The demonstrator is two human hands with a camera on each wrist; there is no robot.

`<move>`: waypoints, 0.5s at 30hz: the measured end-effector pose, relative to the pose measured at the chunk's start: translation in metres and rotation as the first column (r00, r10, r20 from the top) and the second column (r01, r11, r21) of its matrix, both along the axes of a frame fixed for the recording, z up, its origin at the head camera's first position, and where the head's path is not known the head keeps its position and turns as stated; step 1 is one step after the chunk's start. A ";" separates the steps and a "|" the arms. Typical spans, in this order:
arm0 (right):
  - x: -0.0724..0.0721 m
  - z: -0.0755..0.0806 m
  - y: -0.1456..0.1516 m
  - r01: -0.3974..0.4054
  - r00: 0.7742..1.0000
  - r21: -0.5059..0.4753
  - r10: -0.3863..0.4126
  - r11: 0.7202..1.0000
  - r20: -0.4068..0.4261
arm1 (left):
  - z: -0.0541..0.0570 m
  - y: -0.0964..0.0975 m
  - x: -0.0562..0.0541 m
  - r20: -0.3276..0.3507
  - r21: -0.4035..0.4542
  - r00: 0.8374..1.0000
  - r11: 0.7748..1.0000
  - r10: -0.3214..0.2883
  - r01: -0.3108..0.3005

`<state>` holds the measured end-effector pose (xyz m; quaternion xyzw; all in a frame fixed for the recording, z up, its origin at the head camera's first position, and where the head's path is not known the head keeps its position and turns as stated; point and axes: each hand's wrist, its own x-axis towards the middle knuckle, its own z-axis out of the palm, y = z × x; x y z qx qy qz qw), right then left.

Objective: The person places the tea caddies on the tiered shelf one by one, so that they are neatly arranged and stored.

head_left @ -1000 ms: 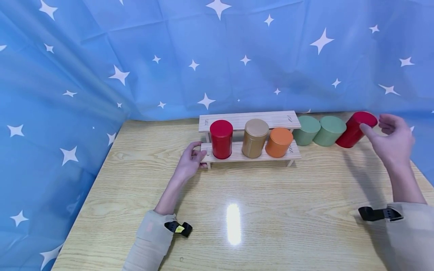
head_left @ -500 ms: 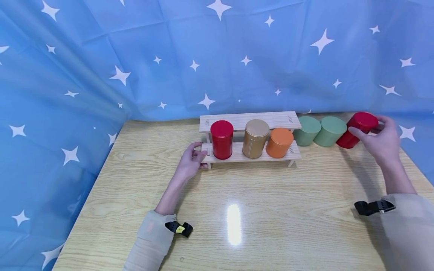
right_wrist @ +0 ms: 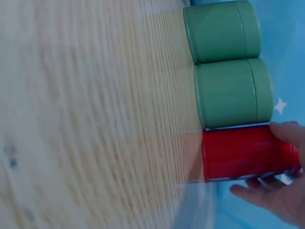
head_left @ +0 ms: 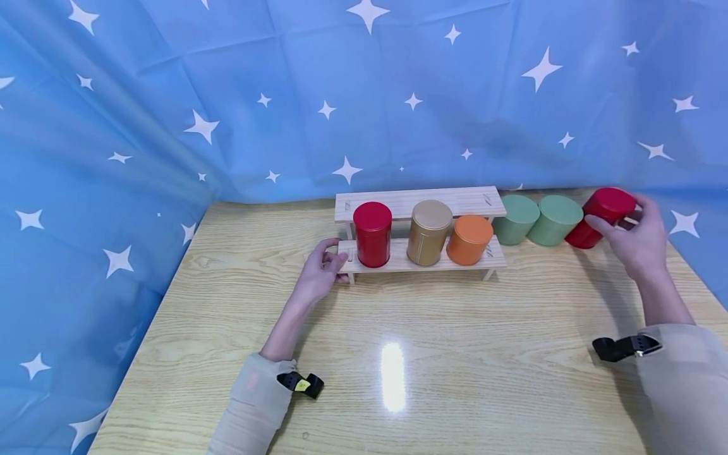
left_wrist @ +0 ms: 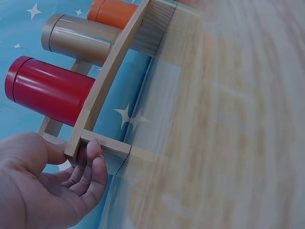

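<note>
On the left, my left hand (head_left: 318, 272) grips the left end of the wooden two-tier rack's lower shelf (head_left: 398, 250), thumb on top and fingers curled beneath in the left wrist view. A tall red canister (head_left: 372, 235), a gold canister (head_left: 428, 235) and a shorter orange canister (head_left: 469, 241) stand upright on that shelf. My right hand (head_left: 641, 243) holds another red canister (right_wrist: 243, 150) at the far right, with the thumb on its near side and the fingers behind it, partly hidden. This canister stands beside two green canisters (head_left: 553, 221).
The upper shelf (head_left: 409, 201) of the rack runs behind the canisters. A blue star-printed cloth (head_left: 341, 95) hangs close behind the rack and along the left side. The wooden tabletop (head_left: 455, 341) stretches in front, with a bright light reflection on it.
My right hand has moved left, from just beside the red canister to a hold around its upper part. My left hand and the rack have stayed in place.
</note>
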<state>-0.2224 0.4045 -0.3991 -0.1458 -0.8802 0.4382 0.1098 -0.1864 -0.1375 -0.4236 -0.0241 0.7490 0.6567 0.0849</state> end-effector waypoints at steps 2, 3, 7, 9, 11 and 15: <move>0.000 -0.001 0.000 0.000 1.000 -0.003 0.000 1.000 -0.013 | 0.000 0.000 0.000 0.001 0.005 1.000 1.000 0.001 -0.001; 0.000 -0.001 -0.001 0.001 1.000 -0.007 -0.001 1.000 -0.018 | 0.000 0.000 0.000 0.002 0.007 1.000 1.000 0.002 -0.002; 0.001 0.001 -0.003 0.005 0.999 -0.010 -0.006 1.000 -0.033 | 0.001 0.001 0.001 0.005 0.010 1.000 1.000 0.006 -0.006; 0.003 0.003 -0.004 0.011 0.999 -0.018 -0.011 1.000 -0.039 | 0.001 0.001 0.001 0.006 0.009 1.000 1.000 0.006 -0.006; 0.005 0.007 -0.006 0.013 0.999 -0.025 -0.014 1.000 -0.045 | 0.001 0.001 0.001 0.005 0.010 1.000 1.000 0.004 -0.004; 0.009 0.016 -0.009 0.022 0.997 -0.036 -0.024 0.999 -0.074 | 0.002 0.000 0.001 0.003 0.012 1.000 1.000 -0.001 0.001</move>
